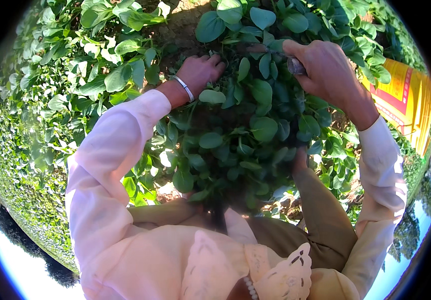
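My left hand [201, 74], with a silver bangle [183, 88] at the wrist, reaches down among the green leafy plants [263, 92]. Its fingers are curled at the stems and thin weeds; leaves and shadow hide what they hold, if anything. To the right, my right hand [328, 72] is closed around the handle [295, 66] of a hand tool. A narrow brownish part of that tool points left into the foliage, and leaves cover its working end, so its exact kind does not show. The two hands are apart, with broad round leaves between them.
Dense leafy plants [95, 85] spread on the left and far side. A patch of bare soil [178, 25] shows beyond my hands. On the right lies a yellow and red printed sack [405, 102]. My bent leg [320, 210] is near, among the plants.
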A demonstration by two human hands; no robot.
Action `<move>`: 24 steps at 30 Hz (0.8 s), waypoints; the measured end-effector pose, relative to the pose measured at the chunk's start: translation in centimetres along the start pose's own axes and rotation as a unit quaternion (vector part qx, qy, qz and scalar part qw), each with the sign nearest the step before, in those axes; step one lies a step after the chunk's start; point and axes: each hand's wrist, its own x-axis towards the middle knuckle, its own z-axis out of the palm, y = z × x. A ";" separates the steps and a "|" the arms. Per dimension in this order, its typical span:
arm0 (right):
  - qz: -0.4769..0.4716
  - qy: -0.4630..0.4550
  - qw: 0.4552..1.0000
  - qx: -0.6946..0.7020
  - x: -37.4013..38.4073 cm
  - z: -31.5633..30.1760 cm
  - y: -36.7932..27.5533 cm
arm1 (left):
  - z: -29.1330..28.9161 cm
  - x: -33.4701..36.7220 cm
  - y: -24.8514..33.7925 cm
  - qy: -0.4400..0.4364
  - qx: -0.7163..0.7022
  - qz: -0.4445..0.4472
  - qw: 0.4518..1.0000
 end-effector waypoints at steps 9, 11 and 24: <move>0.033 0.005 0.999 -0.002 -0.4 1.3 0.4 | -1.2 0.7 2.4 -0.032 -0.045 0.115 0.992; 0.032 0.012 0.999 0.009 -0.6 1.5 0.6 | -1.1 0.8 2.1 0.009 -0.047 0.096 0.994; 0.056 -0.021 0.997 0.043 -1.7 4.1 0.0 | 0.9 4.8 -0.4 -0.029 0.026 -0.069 0.997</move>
